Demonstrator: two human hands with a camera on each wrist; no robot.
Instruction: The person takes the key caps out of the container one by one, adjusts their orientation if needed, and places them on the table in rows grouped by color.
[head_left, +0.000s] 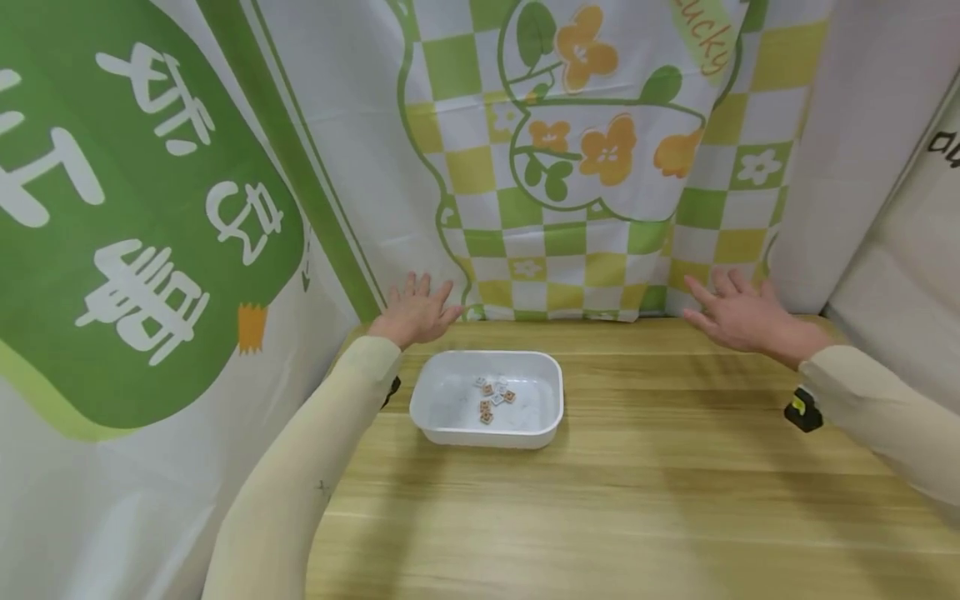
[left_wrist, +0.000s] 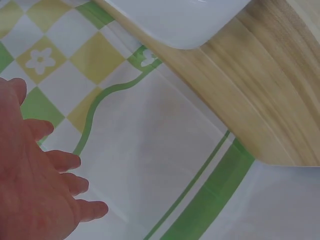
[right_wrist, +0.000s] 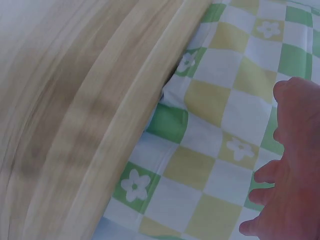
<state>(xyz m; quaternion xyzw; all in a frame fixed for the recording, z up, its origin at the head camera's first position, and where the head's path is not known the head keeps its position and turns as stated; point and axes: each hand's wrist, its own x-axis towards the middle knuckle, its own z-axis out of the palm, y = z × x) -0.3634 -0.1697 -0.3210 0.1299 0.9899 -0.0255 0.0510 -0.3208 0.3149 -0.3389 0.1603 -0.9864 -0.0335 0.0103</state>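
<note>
My left hand [head_left: 417, 315] is held out near the table's far left edge, fingers spread and holding nothing. Just below it in the head view stands a white plastic tub [head_left: 551, 400]. Inside lie several small square pieces, some brown [head_left: 486, 417] and some whitish [head_left: 480, 382]. Far to the right of the tub, my right hand [head_left: 738, 317] reaches toward the back edge with its fingers spread, nothing in it. In the left wrist view the left hand [left_wrist: 40, 180] shows at the left side; in the right wrist view the right hand [right_wrist: 295, 175] shows at the right side.
A wood-grain table [head_left: 600, 500] carries the tub on its left half. Behind it hangs a green-and-yellow checked cloth [head_left: 570, 242]. White cloth with a green printed panel [head_left: 150, 250] closes off the left; a pale wall [head_left: 900, 275] stands on the right.
</note>
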